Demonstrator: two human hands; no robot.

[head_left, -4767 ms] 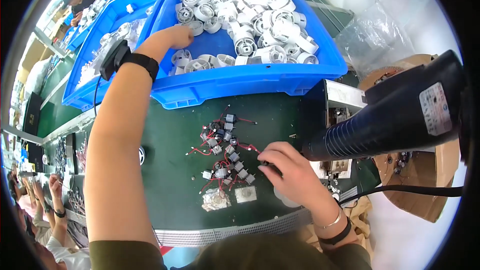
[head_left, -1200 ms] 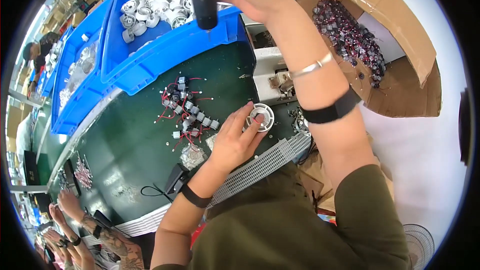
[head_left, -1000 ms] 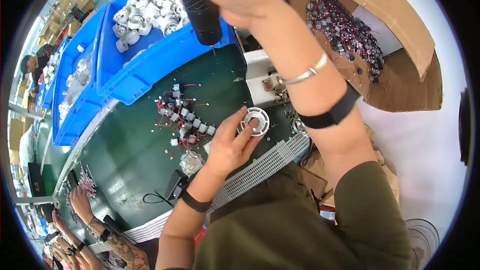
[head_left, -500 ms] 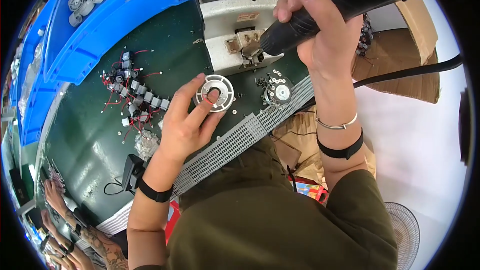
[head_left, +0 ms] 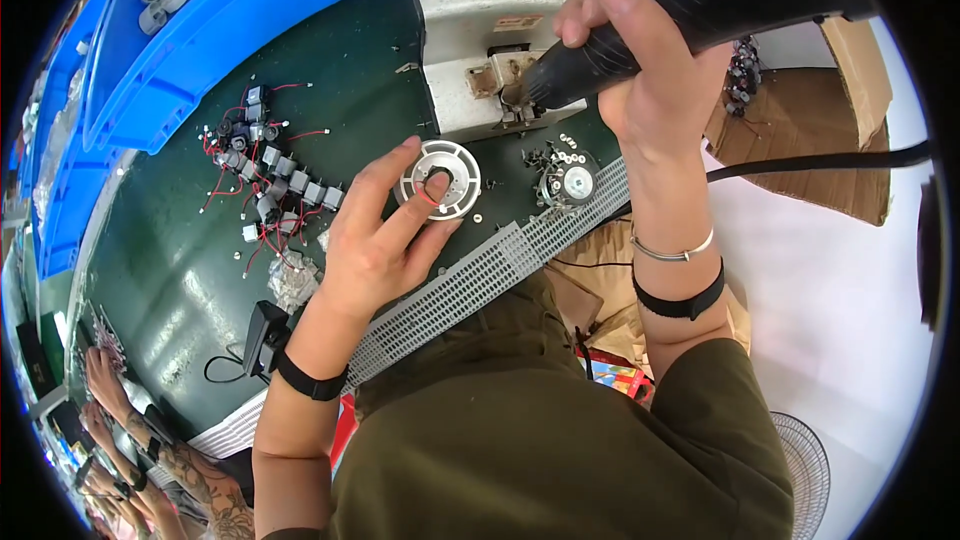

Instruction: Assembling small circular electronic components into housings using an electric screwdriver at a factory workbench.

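Observation:
My right hand (head_left: 650,65) is wrapped round a thick black electric screwdriver (head_left: 592,62), held slanting. Its front end meets the outlet block at the front of a light metal screw feeder (head_left: 465,105); the bit itself is hard to see. On the green table, my left hand (head_left: 370,245) is closed on a round white plastic housing (head_left: 466,166) with a spoked rim. The fingers and thumb press its side, and one fingertip lies over the dark part at its centre. A bit of red wire shows beside that fingertip.
Small motors with red wires (head_left: 290,180) lie left of my left hand. A round metal dish (head_left: 577,183) with washers and screws sits at right. Blue bins (head_left: 240,35) hold white parts. A cardboard box (head_left: 800,135) and black cable (head_left: 810,162) are at right. Co-workers' arms (head_left: 190,470) show lower left.
The table and its things have shifted slightly right in the picture. Both hands keep their grips, and the screwdriver's front end stays at the feeder's outlet.

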